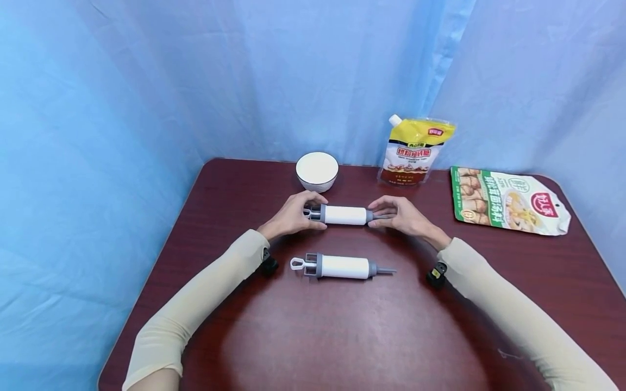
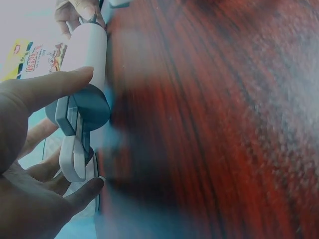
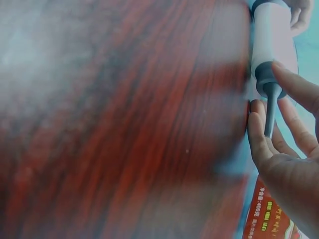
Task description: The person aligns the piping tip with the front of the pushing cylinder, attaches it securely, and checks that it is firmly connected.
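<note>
A white piping syringe (image 1: 345, 215) with grey ends lies sideways between both hands, at or just above the table; the exact gap is hard to tell. My left hand (image 1: 295, 213) grips its grey plunger end, thumb on the near side. In the left wrist view, the thumb lies at the grey collar (image 2: 92, 110), and the white pull loop (image 2: 73, 159) sticks out between the fingers. At the nozzle end my right hand (image 1: 400, 215) pinches the grey cap (image 3: 266, 74), with the thin grey nozzle (image 3: 271, 112) pointing into the palm. A second, matching syringe (image 1: 345, 267) lies nearer on the table.
Behind the left hand stands a white bowl (image 1: 317, 169). A yellow, white and brown spouted pouch (image 1: 412, 152) stands at the back, and a green and white food packet (image 1: 511, 202) lies at the far right. Blue curtain (image 1: 313, 76) hangs behind the dark red table (image 1: 352, 336).
</note>
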Demonstrator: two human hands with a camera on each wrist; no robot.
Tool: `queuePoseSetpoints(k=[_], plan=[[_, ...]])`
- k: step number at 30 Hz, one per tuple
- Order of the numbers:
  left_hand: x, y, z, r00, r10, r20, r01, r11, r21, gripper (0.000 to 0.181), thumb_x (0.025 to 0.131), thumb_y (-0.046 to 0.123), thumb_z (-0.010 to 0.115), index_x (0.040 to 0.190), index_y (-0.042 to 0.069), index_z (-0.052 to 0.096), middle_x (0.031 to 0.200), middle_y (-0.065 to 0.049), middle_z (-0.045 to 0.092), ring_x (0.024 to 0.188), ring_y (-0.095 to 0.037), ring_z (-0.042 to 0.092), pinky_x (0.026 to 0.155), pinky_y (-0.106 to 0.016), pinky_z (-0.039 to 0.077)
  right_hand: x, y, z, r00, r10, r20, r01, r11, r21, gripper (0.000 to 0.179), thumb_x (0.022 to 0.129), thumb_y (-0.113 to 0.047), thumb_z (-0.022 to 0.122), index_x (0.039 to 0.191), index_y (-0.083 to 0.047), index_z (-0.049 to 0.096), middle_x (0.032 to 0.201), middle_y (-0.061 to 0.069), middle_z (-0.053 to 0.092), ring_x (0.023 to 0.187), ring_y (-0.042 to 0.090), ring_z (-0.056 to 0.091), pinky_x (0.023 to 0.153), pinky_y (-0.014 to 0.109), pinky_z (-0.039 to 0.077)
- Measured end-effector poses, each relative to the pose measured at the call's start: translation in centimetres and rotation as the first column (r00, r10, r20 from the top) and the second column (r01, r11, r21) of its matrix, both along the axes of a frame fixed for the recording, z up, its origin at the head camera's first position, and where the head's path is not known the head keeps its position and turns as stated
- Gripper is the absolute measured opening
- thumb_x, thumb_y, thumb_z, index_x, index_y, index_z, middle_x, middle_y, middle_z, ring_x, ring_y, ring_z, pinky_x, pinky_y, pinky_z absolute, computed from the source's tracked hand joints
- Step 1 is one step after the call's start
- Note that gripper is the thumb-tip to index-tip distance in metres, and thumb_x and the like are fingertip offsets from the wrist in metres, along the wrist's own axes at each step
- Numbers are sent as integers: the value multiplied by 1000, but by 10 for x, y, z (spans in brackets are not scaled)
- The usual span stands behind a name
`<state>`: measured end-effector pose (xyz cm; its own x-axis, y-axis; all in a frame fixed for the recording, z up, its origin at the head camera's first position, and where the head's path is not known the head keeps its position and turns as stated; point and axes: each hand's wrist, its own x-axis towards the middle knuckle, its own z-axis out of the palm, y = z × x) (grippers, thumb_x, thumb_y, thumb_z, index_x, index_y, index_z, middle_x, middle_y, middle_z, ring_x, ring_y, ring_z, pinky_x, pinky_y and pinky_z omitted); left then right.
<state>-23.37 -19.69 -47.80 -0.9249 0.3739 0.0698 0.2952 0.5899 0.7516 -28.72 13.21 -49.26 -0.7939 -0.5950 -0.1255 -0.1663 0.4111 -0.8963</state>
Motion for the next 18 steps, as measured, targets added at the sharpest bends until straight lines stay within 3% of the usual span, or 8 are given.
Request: queuePoseSetpoints(k=[5,14,18], plan=[[1,-2,0,1000,4,-10,-4,1000,4,58,78,20,94,128,6,69,122,-7,71,119,-28,67,108,-45,52,1,2,0,1000,-6,-1,6,1000,20,44,88,-17,85,127,-6,67,133,17,69,120,32,71,89,14,55],[2,-3,2,1000,-2,9,2,1000,-15,60,79,24,93,130,8,68,123,-6,71,120,-25,66,109,-44,51,4,3,2,1000,-15,-18,16,999,38,42,90,-17,84,127,-6,67,131,17,70,118,29,72,88,13,54],[4,-5,4,1000,-8,18,9,1000,-19,64,78,25,94,133,7,66,127,-6,69,124,-25,64,112,-45,49,6,8,6,999,-8,-32,10,998,61,45,91,-21,83,129,-5,66,133,17,68,124,32,69,97,23,57]])
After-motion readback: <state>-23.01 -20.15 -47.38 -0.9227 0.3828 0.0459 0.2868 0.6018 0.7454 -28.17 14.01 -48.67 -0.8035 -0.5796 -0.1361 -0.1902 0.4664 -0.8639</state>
